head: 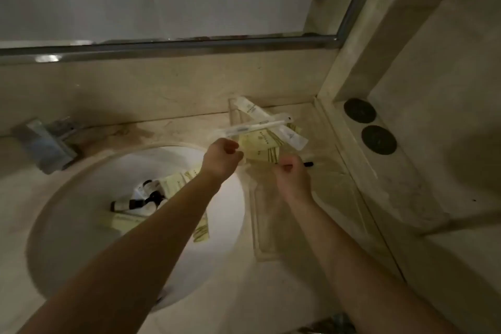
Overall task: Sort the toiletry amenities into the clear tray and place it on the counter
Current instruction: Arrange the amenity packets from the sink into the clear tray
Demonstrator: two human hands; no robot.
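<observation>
A clear tray (257, 228) lies on the marble counter to the right of the sink. Pale yellow packets (261, 144) and a long white wrapped packet (284, 130) lie across its far end. My left hand (221, 157) grips one end of another long white wrapped stick, likely a toothbrush (257, 127), held over the tray's far end. My right hand (291, 175) hovers over the tray with curled fingers and pinches a small thin item with a black tip (308, 163). Small bottles with dark caps (141, 199) and more yellow packets (173, 184) lie in the white sink basin (81, 198).
A faucet (48, 144) stands behind the sink at the left. Two round black discs (359, 110) (378, 139) sit on the raised ledge to the right of the tray. A mirror with a metal frame (162, 45) runs along the back wall.
</observation>
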